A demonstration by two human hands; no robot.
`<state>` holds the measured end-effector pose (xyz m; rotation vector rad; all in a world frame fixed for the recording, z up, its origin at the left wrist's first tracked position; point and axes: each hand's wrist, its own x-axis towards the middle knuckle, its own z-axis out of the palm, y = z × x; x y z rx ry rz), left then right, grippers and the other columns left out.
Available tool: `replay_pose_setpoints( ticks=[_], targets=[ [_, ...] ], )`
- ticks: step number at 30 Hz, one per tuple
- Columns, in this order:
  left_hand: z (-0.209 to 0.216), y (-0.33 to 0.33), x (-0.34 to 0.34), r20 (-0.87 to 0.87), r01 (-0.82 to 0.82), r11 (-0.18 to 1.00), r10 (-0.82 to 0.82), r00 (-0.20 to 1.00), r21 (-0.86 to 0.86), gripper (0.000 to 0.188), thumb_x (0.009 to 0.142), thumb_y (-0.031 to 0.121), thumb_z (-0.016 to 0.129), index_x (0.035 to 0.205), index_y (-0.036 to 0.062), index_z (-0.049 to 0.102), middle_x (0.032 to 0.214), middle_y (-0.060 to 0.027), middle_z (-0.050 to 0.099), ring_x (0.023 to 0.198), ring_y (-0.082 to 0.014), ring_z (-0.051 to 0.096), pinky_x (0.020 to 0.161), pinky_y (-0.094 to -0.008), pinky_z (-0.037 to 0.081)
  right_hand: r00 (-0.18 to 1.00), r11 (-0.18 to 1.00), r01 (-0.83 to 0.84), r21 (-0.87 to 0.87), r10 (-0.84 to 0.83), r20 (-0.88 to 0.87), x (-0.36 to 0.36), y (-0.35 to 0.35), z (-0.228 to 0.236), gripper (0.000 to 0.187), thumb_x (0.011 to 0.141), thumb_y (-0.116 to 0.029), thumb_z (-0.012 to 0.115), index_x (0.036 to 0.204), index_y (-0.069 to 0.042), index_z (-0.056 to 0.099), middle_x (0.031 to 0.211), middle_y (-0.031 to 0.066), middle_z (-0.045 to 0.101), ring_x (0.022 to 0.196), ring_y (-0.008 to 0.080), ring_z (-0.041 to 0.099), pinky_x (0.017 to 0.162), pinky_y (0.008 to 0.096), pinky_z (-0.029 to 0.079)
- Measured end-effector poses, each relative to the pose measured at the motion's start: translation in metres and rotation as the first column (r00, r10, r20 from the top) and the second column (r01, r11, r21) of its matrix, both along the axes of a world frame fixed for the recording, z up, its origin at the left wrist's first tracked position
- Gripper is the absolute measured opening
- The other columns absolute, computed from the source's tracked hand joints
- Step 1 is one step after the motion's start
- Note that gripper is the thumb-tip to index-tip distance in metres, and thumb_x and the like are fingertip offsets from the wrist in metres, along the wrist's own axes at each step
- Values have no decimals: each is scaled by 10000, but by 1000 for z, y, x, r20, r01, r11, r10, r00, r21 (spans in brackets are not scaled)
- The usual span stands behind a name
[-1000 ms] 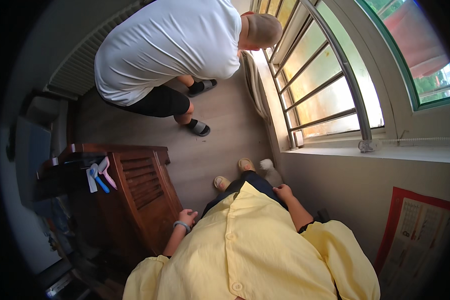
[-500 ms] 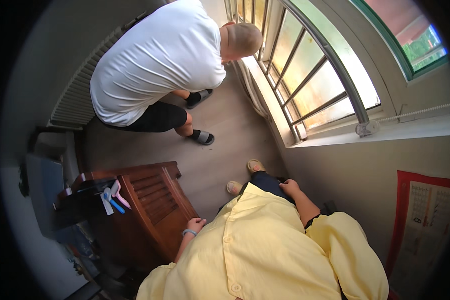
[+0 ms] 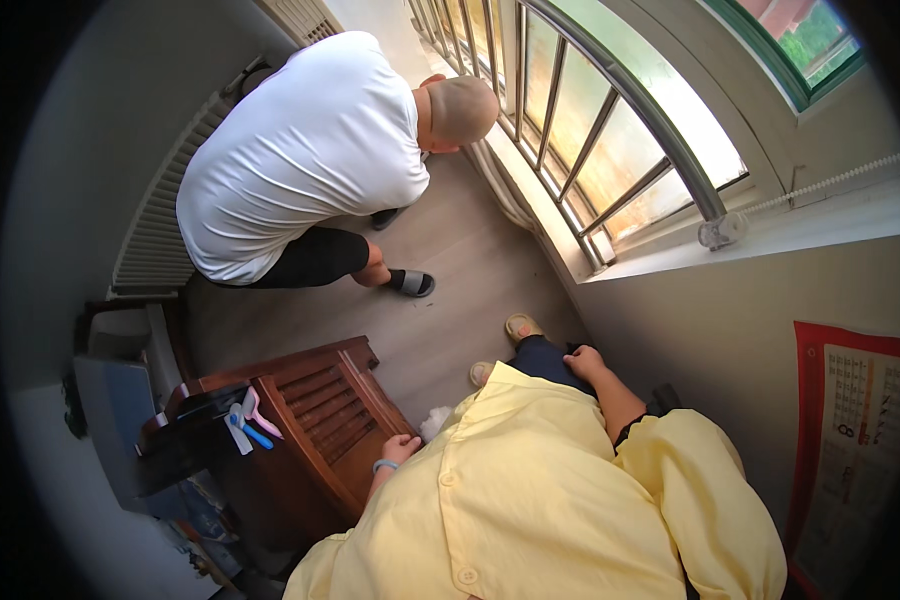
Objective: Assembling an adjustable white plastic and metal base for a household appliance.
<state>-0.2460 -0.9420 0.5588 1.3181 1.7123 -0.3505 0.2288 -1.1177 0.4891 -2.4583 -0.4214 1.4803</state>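
My left hand [image 3: 400, 448], with a pale blue band [image 3: 384, 465] at the wrist, hangs beside the front of a brown wooden cabinet [image 3: 360, 470]. Its fingers are loosely curled and nothing shows in them. A fluffy white thing [image 3: 435, 422] peeks out beside that hand, mostly hidden by my yellow shirt [image 3: 530, 480]. My right hand [image 3: 585, 363] rests by the thigh of my dark trousers [image 3: 545, 362], fingers curled in, with no object visible in it. Both forearms are partly covered by the shirt.
Another person in a white shirt [image 3: 300, 150] bends forward ahead, near the barred window [image 3: 590, 140]. Behind them is a radiator [image 3: 155, 225]. A pink-handled and a blue-handled tool [image 3: 255, 432] lie on the cabinet's left part. A red-edged calendar [image 3: 808, 430] hangs at the right.
The view has shifted slightly. The other person has leaned lower, with one foot now mostly hidden. The fluffy white thing has come into sight beside my left hand. My hands stay low at my sides.
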Motion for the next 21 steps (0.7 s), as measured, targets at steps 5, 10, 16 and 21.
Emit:
replay_pose_setpoints(
  ticks=[5, 10, 16, 21],
  targets=[
    [-3, 6, 6, -8, 64, 998, -64, 998, 1, 530, 781, 330, 758, 1134, -41, 622, 1084, -182, 661, 987, -256, 635, 870, -344, 501, 999, 999, 35, -13, -35, -7, 2, -1, 4, 426, 790, -349, 686, 1039, -3, 671, 1064, 203, 657, 1002, 322, 629, 897, 379, 478],
    [5, 10, 20, 25, 69, 998, -68, 997, -14, 522, 783, 315, 762, 1134, -43, 616, 987, -162, 672, 842, -218, 649, 764, -330, 524, 999, 1000, 18, -20, -18, -32, 4, -7, -4, 432, 792, -353, 682, 1056, -12, 667, 1081, 199, 653, 1010, 321, 626, 904, 382, 473],
    [-5, 9, 8, 74, 30, 997, -25, 997, -65, 518, 789, 280, 764, 1145, -57, 596, 883, -134, 667, 661, -166, 624, 622, -305, 519, 1000, 999, 30, -15, -30, 1, 1, -6, -2, 425, 791, -356, 680, 1045, -15, 669, 1073, 195, 656, 1013, 316, 625, 900, 381, 474],
    [16, 5, 31, 59, -38, 998, 41, 997, -46, 528, 794, 269, 760, 1157, -71, 580, 879, -135, 667, 627, -158, 616, 595, -296, 515, 1000, 1000, 26, -18, -26, 7, 2, -7, -5, 423, 791, -351, 680, 1045, -13, 669, 1078, 193, 656, 1024, 315, 623, 908, 378, 472]
  ],
)
